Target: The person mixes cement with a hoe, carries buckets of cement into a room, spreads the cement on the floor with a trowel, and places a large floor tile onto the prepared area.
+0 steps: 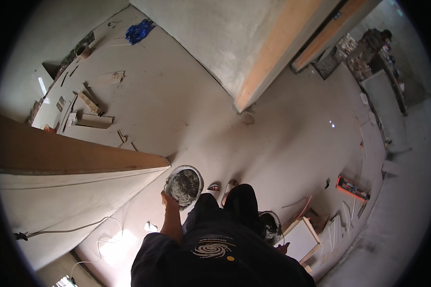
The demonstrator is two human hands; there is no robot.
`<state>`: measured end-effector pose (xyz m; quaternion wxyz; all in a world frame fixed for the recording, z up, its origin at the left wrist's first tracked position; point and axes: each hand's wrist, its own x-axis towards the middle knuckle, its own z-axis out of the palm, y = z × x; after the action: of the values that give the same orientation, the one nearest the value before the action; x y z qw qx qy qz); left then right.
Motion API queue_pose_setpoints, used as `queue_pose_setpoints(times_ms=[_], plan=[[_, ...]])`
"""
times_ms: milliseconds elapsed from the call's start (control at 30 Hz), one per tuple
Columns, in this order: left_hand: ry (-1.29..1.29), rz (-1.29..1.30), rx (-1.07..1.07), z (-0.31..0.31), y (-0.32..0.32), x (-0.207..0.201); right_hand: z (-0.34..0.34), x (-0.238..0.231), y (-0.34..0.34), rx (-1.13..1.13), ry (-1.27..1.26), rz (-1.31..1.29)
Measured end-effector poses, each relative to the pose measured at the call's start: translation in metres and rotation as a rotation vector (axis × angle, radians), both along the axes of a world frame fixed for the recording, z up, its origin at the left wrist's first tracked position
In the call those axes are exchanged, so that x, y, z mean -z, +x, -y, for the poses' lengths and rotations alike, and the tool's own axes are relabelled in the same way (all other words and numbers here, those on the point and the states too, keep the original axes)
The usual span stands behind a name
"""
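Note:
A round bucket with wet grey mortar in it is at my left side, just ahead of my body. My left hand is closed on its near left rim. On my right, beside my thigh, is a second, darker bucket smeared with grey mortar and partly hidden by my clothing. My right hand is at this bucket's near edge, its fingers curled in and seemingly gripping it; shadow hides the exact hold. My sandalled feet stand on the floor between the two buckets.
A wall end with a wooden frame juts in close on the left; another wall corner stands ahead. Wood scraps lie far left, beyond them a blue sheet. An orange-edged tool case and a board lie right. Another person is far right.

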<state>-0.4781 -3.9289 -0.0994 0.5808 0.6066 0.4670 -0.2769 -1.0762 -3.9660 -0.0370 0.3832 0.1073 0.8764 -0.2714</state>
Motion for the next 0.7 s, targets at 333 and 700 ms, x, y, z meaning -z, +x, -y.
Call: queue_pose_setpoints(times_ms=[333, 700], plan=[[0.046, 0.1, -0.209, 0.198, 0.095, -0.018, 0.345, 0.065, 0.172, -0.396, -0.006, 0.114], [0.052, 0.108, -0.372, 0.303, 0.237, -0.033, 0.582, 0.075, 0.427, -0.77, -0.026, 0.206]])
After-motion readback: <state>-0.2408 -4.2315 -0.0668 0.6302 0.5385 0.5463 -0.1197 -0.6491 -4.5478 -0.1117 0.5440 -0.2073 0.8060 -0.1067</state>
